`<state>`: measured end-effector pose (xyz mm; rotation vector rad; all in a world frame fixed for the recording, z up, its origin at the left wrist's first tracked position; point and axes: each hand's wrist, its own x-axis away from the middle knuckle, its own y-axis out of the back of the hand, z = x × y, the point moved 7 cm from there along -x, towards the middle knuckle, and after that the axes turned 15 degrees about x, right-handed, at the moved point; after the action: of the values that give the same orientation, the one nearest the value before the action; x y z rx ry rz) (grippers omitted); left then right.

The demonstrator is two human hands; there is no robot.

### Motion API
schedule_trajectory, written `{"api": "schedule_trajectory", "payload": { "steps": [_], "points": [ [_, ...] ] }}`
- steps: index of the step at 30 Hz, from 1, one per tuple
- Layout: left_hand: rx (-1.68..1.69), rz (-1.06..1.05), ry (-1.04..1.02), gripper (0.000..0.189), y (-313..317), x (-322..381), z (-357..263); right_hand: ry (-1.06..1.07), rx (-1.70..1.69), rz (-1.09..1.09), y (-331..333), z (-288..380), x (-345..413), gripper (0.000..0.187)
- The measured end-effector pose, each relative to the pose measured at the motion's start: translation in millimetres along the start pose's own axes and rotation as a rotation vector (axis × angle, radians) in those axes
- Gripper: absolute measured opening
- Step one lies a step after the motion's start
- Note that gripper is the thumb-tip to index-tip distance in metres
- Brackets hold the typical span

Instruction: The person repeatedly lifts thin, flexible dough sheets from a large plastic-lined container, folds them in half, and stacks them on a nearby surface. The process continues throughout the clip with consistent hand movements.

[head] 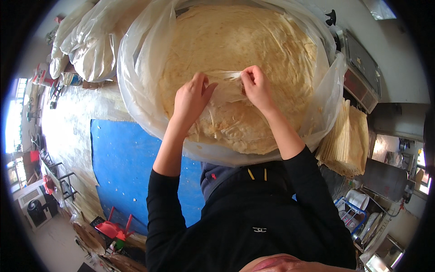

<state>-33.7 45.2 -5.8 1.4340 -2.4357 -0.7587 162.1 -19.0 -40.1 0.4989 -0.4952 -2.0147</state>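
A broad stack of thin, pale-brown flatbread sheets (221,37) lies before me inside a large translucent plastic bag (139,78), whose mouth is folded open around it. Above the near half of the stack, my right hand (257,89) pinches a whitish, thin film (231,74) between thumb and fingers. The film runs across to my left hand (191,98), whose fingers are curled at its other end with the thumb held a little away. Those left fingertips are partly hidden. Whether the film is plastic or a bread layer, I cannot tell.
Full plastic bags (95,47) stand at the upper left. At right are a weighing scale (362,68) and a folded bundle of thin sheets (345,139). A blue mat (125,163) covers part of the floor; a red plastic item (110,229) lies near its lower edge.
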Motion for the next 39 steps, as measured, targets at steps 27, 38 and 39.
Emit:
{"api": "schedule_trajectory", "payload": {
  "steps": [27,38,39],
  "points": [
    [0.080,0.048,-0.028,0.028,-24.8,-26.2,-0.4,-0.061,0.133,0.251,17.8,-2.5,-39.8,0.028],
    [-0.152,-0.154,-0.061,0.019,-22.2,-56.4,25.4,0.262,0.420,0.017,12.8,17.9,-46.1,0.037],
    [-0.165,-0.227,-0.124,0.022,-21.1,-58.3,21.9,0.351,0.400,0.009,4.2,27.9,-49.1,0.039]
  ]
}}
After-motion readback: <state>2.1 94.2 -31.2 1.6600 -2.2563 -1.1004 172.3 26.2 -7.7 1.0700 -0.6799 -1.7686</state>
